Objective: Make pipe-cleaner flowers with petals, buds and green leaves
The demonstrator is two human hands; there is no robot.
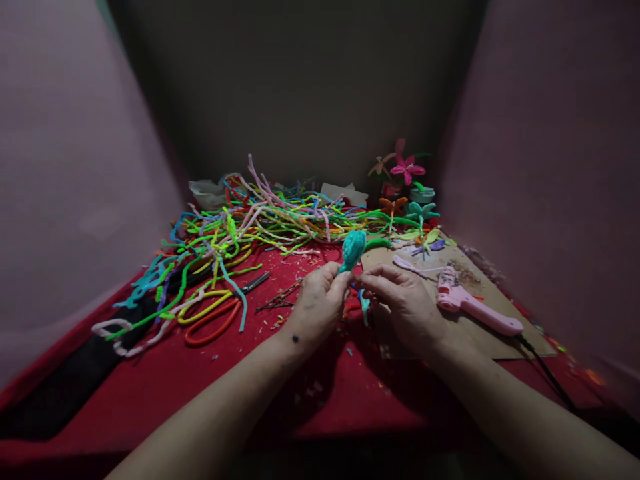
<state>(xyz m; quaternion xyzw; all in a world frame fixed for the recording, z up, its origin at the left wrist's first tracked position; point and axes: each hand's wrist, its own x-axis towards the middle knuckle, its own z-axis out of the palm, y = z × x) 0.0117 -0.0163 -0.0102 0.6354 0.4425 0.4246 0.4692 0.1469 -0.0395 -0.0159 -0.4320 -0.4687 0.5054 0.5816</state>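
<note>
My left hand [323, 297] is closed on the lower end of a teal pipe-cleaner shape [354, 247], a fuzzy rounded petal-like piece that points upward. Close beside it, my right hand [403, 300] has its thumb and fingertips pinched together just under the piece's base; what they grip is too small to make out. Below the fingertips a light-blue pipe-cleaner piece [365, 308] shows, partly covered by the right hand. A pink glue gun [475, 310] with a black cord lies to the right of that hand, on a sheet of cardboard [483, 347].
A big tangle of coloured pipe cleaners [285, 217] fills the back of the red cloth [370, 407]. Scissors [215, 313] with yellow and red handles lie at left, near a black strip [75, 380]. Finished pipe-cleaner flowers [407, 168] stand at back right.
</note>
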